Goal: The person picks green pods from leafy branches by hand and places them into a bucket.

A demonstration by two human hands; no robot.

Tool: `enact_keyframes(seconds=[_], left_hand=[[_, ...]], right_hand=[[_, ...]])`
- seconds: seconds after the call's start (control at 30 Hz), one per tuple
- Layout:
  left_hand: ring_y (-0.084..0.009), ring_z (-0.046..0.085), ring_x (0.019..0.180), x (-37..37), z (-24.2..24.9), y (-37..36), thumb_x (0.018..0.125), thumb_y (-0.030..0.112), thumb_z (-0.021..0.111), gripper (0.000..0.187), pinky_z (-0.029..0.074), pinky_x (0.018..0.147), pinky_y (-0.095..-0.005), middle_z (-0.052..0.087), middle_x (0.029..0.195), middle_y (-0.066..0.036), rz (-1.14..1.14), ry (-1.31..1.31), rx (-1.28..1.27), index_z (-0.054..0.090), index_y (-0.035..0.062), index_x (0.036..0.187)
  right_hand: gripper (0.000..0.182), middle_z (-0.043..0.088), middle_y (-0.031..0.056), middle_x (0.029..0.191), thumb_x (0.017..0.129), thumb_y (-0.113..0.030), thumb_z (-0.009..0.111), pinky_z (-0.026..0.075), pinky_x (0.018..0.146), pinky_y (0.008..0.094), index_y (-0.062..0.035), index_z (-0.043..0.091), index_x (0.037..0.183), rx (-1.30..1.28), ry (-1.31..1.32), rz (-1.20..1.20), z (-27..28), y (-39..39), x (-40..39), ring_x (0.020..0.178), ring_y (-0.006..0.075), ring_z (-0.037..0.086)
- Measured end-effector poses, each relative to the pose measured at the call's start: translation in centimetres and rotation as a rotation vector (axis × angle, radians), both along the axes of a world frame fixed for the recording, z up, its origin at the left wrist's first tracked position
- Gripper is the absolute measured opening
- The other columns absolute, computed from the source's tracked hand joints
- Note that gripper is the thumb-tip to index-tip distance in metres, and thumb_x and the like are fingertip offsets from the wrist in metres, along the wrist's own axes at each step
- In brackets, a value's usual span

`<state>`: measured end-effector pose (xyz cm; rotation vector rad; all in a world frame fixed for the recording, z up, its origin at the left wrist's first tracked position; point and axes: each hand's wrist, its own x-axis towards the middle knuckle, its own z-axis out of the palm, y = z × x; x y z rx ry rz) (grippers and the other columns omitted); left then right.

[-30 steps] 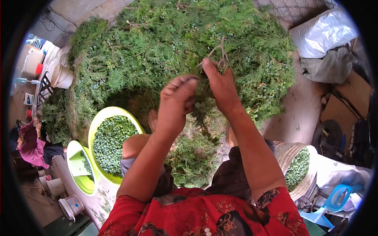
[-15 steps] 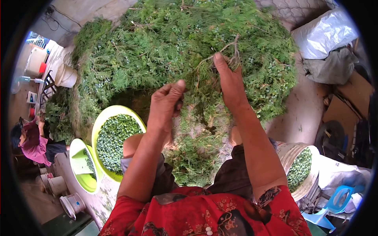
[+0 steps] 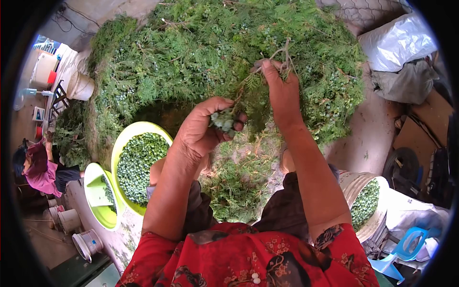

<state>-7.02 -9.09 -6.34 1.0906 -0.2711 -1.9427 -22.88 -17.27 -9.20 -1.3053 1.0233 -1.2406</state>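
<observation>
My right hand [image 3: 283, 91] grips the woody stem of a green branch [image 3: 286, 51], whose leafy part hangs down and to the left. My left hand [image 3: 203, 125] is curled round a cluster of pale green berries [image 3: 223, 120] at the lower end of a twig. Behind both hands spreads a big heap of leafy, berry-bearing branches [image 3: 191, 52]. To the left of my left arm stands a yellow-green basin [image 3: 116, 152] filled with green berries [image 3: 142, 165].
A smaller yellow-green basin [image 3: 103, 214] leans at the left. At the right is a bucket [image 3: 381, 210] of berries near a blue plastic object [image 3: 406, 244]. A silvery sack [image 3: 399, 40] lies upper right. Another person [image 3: 43, 174] sits far left, beside several pails.
My left hand has moved slightly right and up to the branch and has closed round a berry cluster. My right hand still holds the stem, turned a little.
</observation>
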Motion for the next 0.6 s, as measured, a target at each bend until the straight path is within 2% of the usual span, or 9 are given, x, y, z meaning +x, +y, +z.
enact_keyframes(seconds=[0.03, 0.17, 0.23, 0.3, 0.43, 0.5, 0.53, 0.6], left_hand=[[-0.0156, 0.050, 0.061, -0.2, -0.2, 0.1, 0.077, 0.022, 0.060, 0.022, 0.038, 0.045, -0.0210, 0.059, 0.080, -0.009, -0.006, -0.003, 0.005, 0.056, 0.0038, 0.089], [-0.0140, 0.048, 0.059, -0.7, 0.8, 0.8, 0.079, 0.021, 0.059, 0.023, 0.034, 0.041, -0.0194, 0.056, 0.077, -0.008, -0.010, -0.006, 0.058, 0.054, 0.0029, 0.092], [-0.0126, 0.049, 0.055, -0.4, -0.2, 0.8, 0.082, 0.023, 0.056, 0.019, 0.031, 0.041, -0.0199, 0.057, 0.073, -0.007, -0.111, 0.171, 0.051, 0.055, 0.0068, 0.090], [-0.0112, 0.047, 0.054, -0.8, -0.2, 1.0, 0.082, 0.023, 0.056, 0.018, 0.029, 0.040, -0.0189, 0.055, 0.072, -0.005, -0.115, 0.212, 0.061, 0.054, 0.0070, 0.088], [-0.0083, 0.043, 0.053, -1.5, 0.2, 1.4, 0.084, 0.023, 0.054, 0.016, 0.027, 0.039, -0.0174, 0.050, 0.068, -0.001, -0.070, 0.226, 0.079, 0.052, 0.0072, 0.083], [-0.0082, 0.043, 0.053, -1.5, 0.5, 2.0, 0.084, 0.024, 0.053, 0.017, 0.027, 0.039, -0.0173, 0.049, 0.068, -0.001, -0.052, 0.214, 0.064, 0.052, 0.0068, 0.083], [-0.0081, 0.043, 0.053, -1.5, 0.6, 2.4, 0.085, 0.024, 0.052, 0.018, 0.027, 0.038, -0.0172, 0.048, 0.068, -0.001, -0.036, 0.204, 0.050, 0.052, 0.0065, 0.083], [-0.0077, 0.043, 0.054, -1.6, 0.6, 4.6, 0.086, 0.024, 0.052, 0.018, 0.026, 0.037, -0.0173, 0.047, 0.068, -0.001, -0.166, 0.175, 0.067, 0.051, 0.0059, 0.085]], right_hand=[[0.042, 0.059, 0.0101, 0.088, 0.088, -0.038, 0.054, 0.038, 0.077, 0.0245, 0.0028, 0.057, 0.098, 0.004, 0.001, 0.000, 0.0, 0.2, 0.1, 0.083, 0.0130, 0.050], [0.036, 0.057, 0.0046, 0.077, 0.089, -0.034, 0.053, 0.038, 0.069, 0.0263, 0.0011, 0.058, 0.089, 0.008, 0.062, -0.096, 0.2, 0.4, 0.3, 0.074, 0.0115, 0.047], [0.035, 0.054, 0.0025, 0.072, 0.089, -0.034, 0.053, 0.038, 0.065, 0.0276, 0.0005, 0.058, 0.088, 0.006, 0.106, -0.101, 0.3, 0.5, 0.5, 0.069, 0.0114, 0.045], [0.034, 0.046, -0.0004, 0.067, 0.089, -0.033, 0.053, 0.034, 0.057, 0.0294, -0.0002, 0.057, 0.083, 0.008, 0.124, -0.117, 0.5, 0.6, 0.9, 0.062, 0.0109, 0.038], [0.032, 0.042, -0.0007, 0.064, 0.088, -0.032, 0.053, 0.032, 0.054, 0.0300, -0.0012, 0.056, 0.080, -0.081, 0.094, -0.148, -0.9, 0.1, 1.6, 0.059, 0.0098, 0.036], [0.030, 0.045, 0.0002, 0.064, 0.088, -0.030, 0.054, 0.033, 0.055, 0.0297, -0.0009, 0.058, 0.083, 0.134, 0.205, -0.205, -1.4, -0.7, 1.1, 0.059, 0.0107, 0.038], [0.030, 0.045, 0.0002, 0.064, 0.088, -0.030, 0.054, 0.033, 0.055, 0.0297, -0.0009, 0.058, 0.083, 0.137, 0.206, -0.205, -1.7, -1.6, 0.4, 0.059, 0.0107, 0.038], [0.040, 0.052, 0.0150, 0.081, 0.092, -0.026, 0.044, 0.041, 0.061, 0.0372, 0.0084, 0.041, 0.113, 0.470, -0.123, -0.455, -2.2, -3.7, -1.7, 0.067, 0.0211, 0.050]])
